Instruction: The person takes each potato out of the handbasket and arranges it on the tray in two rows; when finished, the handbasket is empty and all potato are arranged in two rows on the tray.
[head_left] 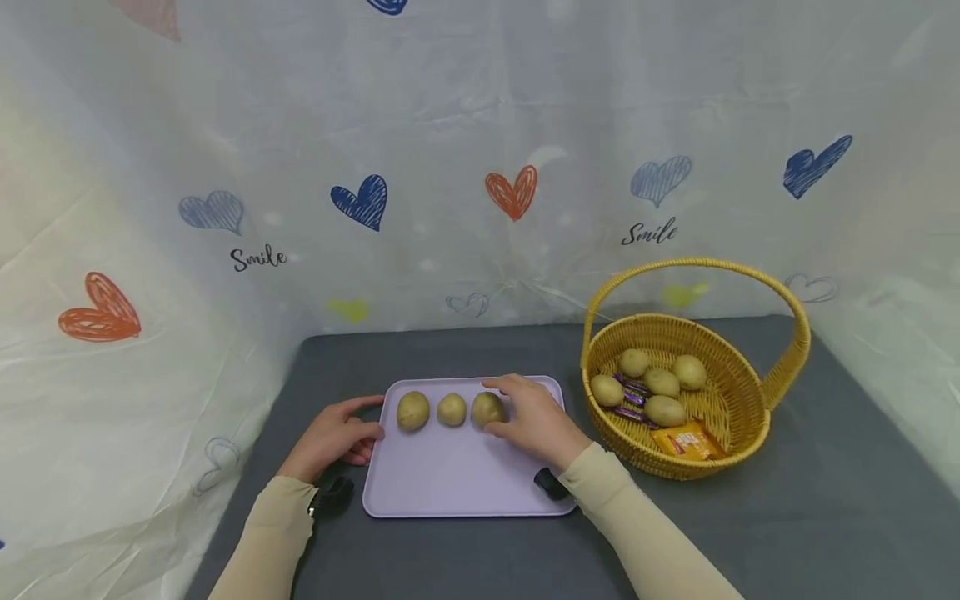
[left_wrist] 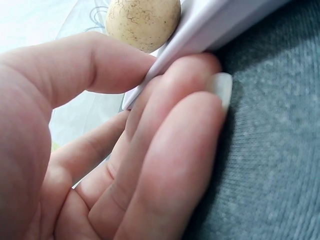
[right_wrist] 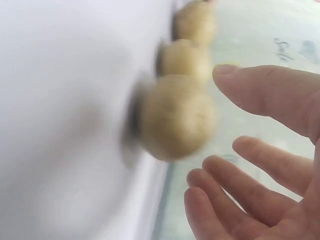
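Lying just left of the right hand [head_left: 534, 421], whose spread fingers seem released, the third potato [head_left: 487, 409] ends the tray [head_left: 450, 483] far-edge row, while the left hand [head_left: 333, 437] pinches its left rim.

place: looking like a makeshift home recording corner, not a real kitchen | backdrop: a crinkly white sheet [head_left: 465, 125] with hearts and "Smile" is hanging all around | surface: grey cloth table [head_left: 825, 517] is sitting in front | props: lilac tray [head_left: 450, 475] and wicker basket [head_left: 750, 417] are lying out
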